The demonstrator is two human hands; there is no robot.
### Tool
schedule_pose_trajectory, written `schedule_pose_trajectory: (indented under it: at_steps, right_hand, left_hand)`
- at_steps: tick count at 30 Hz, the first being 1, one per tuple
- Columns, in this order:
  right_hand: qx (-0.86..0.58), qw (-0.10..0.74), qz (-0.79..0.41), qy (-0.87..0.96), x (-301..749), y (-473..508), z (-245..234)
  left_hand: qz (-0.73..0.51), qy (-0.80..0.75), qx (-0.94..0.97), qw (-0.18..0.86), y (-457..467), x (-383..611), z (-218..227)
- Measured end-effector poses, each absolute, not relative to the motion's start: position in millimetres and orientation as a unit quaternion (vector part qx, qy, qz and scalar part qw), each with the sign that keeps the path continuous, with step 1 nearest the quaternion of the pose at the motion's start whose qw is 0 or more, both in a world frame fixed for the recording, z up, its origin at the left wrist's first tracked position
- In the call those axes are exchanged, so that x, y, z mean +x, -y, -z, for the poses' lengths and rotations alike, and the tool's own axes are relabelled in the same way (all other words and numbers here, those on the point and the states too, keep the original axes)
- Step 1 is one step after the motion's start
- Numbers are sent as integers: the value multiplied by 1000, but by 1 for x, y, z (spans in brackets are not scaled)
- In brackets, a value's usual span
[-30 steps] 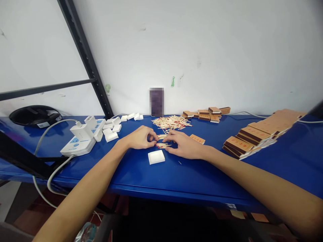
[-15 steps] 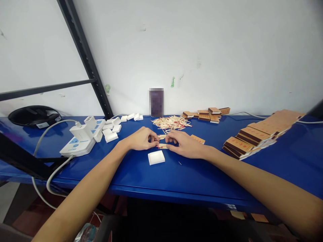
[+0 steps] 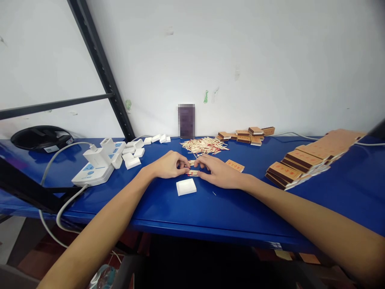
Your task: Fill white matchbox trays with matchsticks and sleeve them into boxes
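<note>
My left hand (image 3: 169, 165) and my right hand (image 3: 219, 172) meet over the blue table (image 3: 168, 208), fingers pinched from both sides on a small bundle of red-tipped matches (image 3: 192, 173). Just in front of the hands lies a white matchbox tray (image 3: 186, 187). A loose pile of matches (image 3: 204, 145) is spread behind the hands. One brown matchbox sleeve (image 3: 235, 165) lies flat beside my right hand.
Several white trays (image 3: 134, 152) lie at the left by a white power strip (image 3: 98, 164) with plugs and a grey cable. Brown matchboxes (image 3: 248, 135) sit at the back, and rows of stacked ones (image 3: 306, 158) at the right. A black shelf post (image 3: 100, 68) rises at the left.
Both hands have drawn closer together, squeezing the scattered matches between them into a tighter bundle. Nothing else on the table has moved.
</note>
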State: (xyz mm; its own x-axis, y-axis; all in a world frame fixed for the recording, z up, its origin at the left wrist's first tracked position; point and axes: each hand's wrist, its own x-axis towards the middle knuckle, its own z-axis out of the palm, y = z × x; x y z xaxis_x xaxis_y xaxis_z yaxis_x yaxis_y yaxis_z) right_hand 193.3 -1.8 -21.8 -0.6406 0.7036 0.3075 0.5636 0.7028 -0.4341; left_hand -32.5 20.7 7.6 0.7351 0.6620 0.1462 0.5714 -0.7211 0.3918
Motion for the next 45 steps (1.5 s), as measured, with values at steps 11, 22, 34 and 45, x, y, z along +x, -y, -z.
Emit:
schedule_pose_trajectory:
  at_steps: [11, 22, 34, 45]
  right_hand:
    - [-372, 225, -179, 882, 192, 1, 22]
    - [-391, 224, -194, 871, 190, 1, 21]
    - [-441, 194, -174, 859, 180, 9, 16]
    - [-411, 190, -169, 875, 184, 7, 19]
  left_hand:
    - [-146, -344, 914, 158, -25, -33, -5]
    - [-134, -348, 906, 202, -25, -34, -5]
    - [-98, -351, 896, 252, -29, -38, -9]
    - [-108, -357, 893, 253, -25, -36, -10]
